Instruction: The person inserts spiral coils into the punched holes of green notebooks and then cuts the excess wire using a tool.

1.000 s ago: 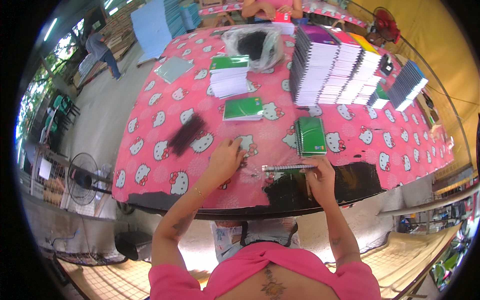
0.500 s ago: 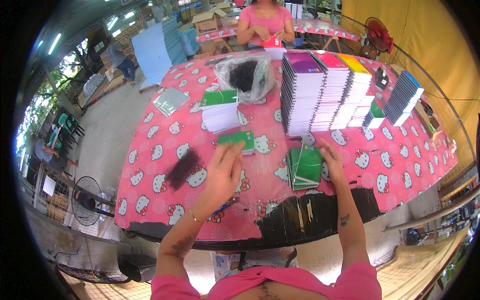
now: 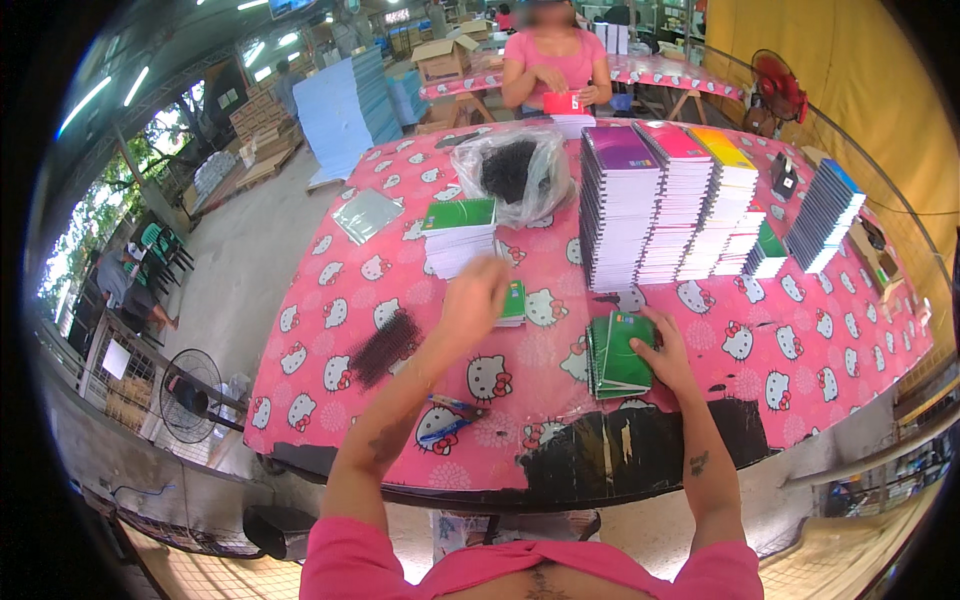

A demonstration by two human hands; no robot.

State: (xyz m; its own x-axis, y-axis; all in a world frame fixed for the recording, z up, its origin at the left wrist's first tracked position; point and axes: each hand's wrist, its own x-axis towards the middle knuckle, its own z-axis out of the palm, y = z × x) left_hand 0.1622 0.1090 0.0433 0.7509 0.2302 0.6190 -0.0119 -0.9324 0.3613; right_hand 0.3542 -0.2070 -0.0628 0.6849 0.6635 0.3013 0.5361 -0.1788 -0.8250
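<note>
Left hand (image 3: pixel 475 300) reaching 12 o'clock over small green notebook (image 3: pixel 514 302), finger state unclear; right hand (image 3: pixel 662 350), fingers flat, pins green notebook stack (image 3: pixel 618 355) at 2 o'clock on surface (image 3: pixel 800 350): lift one copy cleanly, keep stack square.

We see a table (image 3: pixel 820 350) with a pink cloth carrying notebook stacks (image 3: pixel 690 200), green books (image 3: pixel 620 355), a bag (image 3: pixel 510 175), black coils (image 3: pixel 385 345) and pens (image 3: pixel 450 415).

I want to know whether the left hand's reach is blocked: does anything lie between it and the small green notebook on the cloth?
Nothing visible does. The left hand is already over the small green notebook, hiding part of it. Whether the fingers grip it cannot be told.
</note>
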